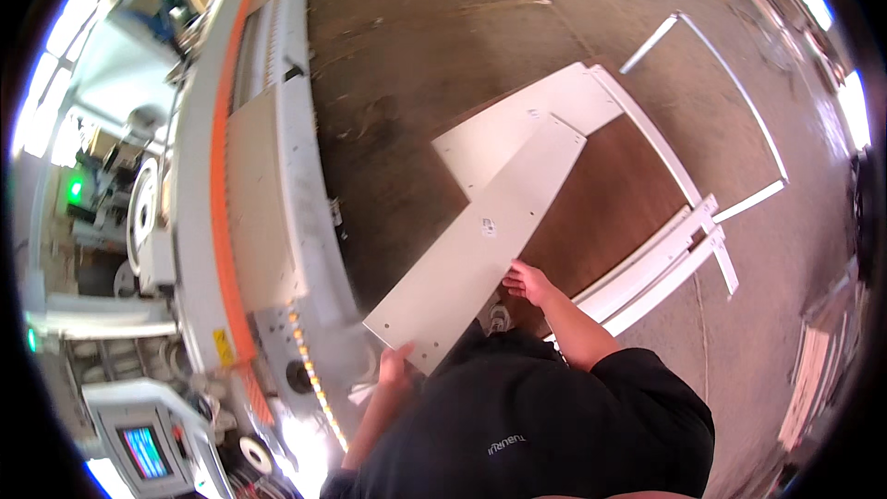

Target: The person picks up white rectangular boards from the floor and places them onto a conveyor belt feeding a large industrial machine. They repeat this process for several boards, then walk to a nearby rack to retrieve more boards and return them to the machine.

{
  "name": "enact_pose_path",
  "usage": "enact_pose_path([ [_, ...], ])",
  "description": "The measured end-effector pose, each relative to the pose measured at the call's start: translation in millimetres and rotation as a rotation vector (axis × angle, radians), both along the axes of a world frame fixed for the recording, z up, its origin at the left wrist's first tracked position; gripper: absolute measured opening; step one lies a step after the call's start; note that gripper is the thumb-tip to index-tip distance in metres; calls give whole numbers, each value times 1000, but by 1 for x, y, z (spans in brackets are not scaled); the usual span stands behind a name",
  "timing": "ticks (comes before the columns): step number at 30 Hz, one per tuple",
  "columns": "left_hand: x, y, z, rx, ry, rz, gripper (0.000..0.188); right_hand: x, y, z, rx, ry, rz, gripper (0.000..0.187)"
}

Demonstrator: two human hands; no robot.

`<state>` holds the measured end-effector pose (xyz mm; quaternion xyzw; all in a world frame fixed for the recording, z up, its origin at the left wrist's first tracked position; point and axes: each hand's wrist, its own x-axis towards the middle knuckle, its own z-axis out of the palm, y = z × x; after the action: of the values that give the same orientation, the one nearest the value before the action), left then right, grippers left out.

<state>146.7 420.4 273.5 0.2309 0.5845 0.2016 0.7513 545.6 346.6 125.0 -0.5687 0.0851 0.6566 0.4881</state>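
I grip a long white panel [480,245] with both hands: my left hand [395,362] clasps its near end, my right hand [527,281] its edge, above stacked white boards [517,129], beside the edge-banding machine [268,176].

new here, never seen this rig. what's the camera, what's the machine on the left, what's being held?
One picture, from a fisheye camera worn on a person's head, looking down; straight edges bend near the rim. No robot: two bare hands. The left hand grips the near end of a long white panel; the right hand holds its right edge. On the left runs a long white and orange woodworking machine with a small control screen. More white panels lie on a brown board over the concrete floor.
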Motion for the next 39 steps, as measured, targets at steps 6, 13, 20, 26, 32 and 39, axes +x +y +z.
enact_pose_path([
  [6, -85, -114, 89, 167, -36, 234, 42, -69, -10, -57, 86, 330, -356, 32],
  [13, -176, -205, 150, 415, 45, 513, 27, -136, -27, -49, 151, 380, -355, 34],
  [20, -381, -359, 115, 709, 466, 440, 21, -206, -29, 12, 375, 223, -250, 48],
  [26, -490, -489, 68, 324, 236, 932, 20, -331, -49, 32, 472, 276, -79, 56],
  [32, -595, -633, -48, 61, 871, 1097, 26, -485, -86, 55, 258, 258, 256, 37],
  [39, -672, -739, -20, -144, 1311, 990, 49, -651, -122, 108, 224, 59, 735, 20],
])
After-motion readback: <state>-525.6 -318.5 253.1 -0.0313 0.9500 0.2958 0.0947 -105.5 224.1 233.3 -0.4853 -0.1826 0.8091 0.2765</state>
